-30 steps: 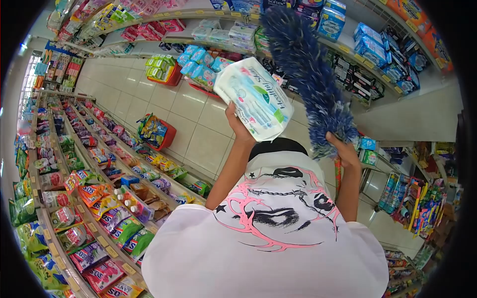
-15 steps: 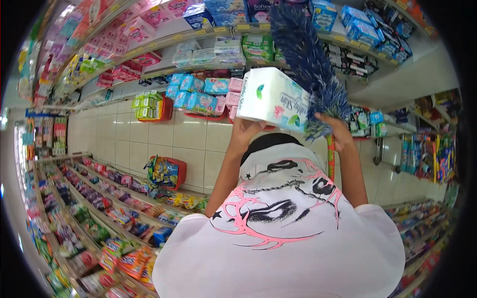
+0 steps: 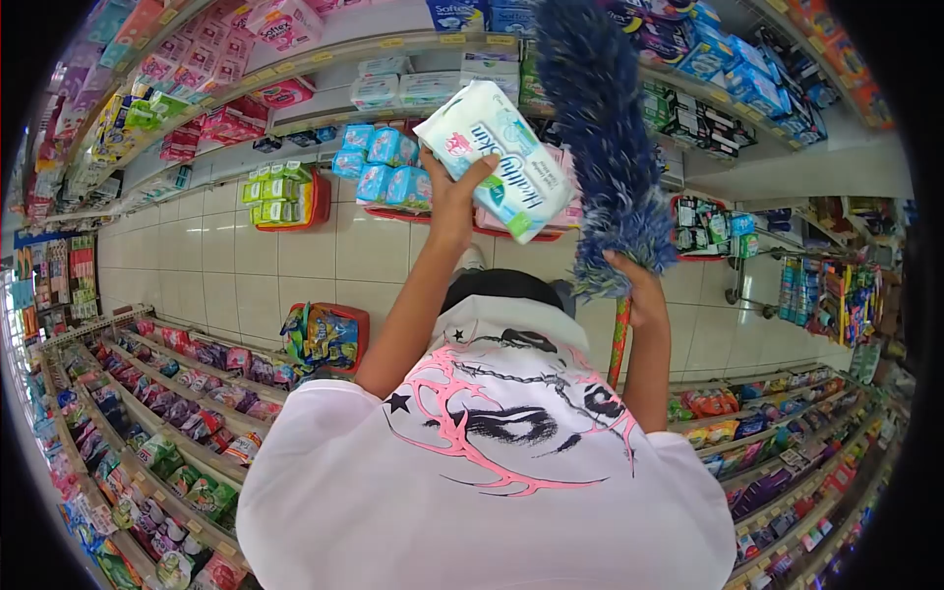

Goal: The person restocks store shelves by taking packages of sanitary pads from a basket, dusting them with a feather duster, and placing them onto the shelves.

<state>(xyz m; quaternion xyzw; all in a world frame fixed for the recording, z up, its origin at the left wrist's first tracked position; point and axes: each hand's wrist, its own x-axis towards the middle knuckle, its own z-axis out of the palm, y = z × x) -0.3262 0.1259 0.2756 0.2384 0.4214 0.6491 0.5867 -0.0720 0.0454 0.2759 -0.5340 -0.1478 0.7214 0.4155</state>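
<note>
My left hand (image 3: 457, 192) grips a white and green pack of sanitary pads (image 3: 500, 157) marked "Healthy Skin", thumb across its front. The pack is tilted and held up before the shelf. In my right hand (image 3: 637, 285) is a fluffy dark blue duster (image 3: 605, 128), its head pointing up toward the shelves. The duster's red and green handle (image 3: 619, 339) hangs below the fingers. Pack and duster are close side by side. Behind the pack, the lower shelf (image 3: 339, 120) bears several white packs (image 3: 423, 88).
Red baskets stand on the tiled floor (image 3: 265, 258): one with green packs (image 3: 278, 194), one with light blue packs (image 3: 403, 184), one with dark packs (image 3: 700, 228). Behind me on the left is a basket with yellow and blue packets (image 3: 332, 339). Stocked racks (image 3: 187, 413) run along the near side.
My left hand has moved up and left and turned the pack so that its front faces me. The right hand has shifted slightly left and down, apart from the pack, still holding the duster.
</note>
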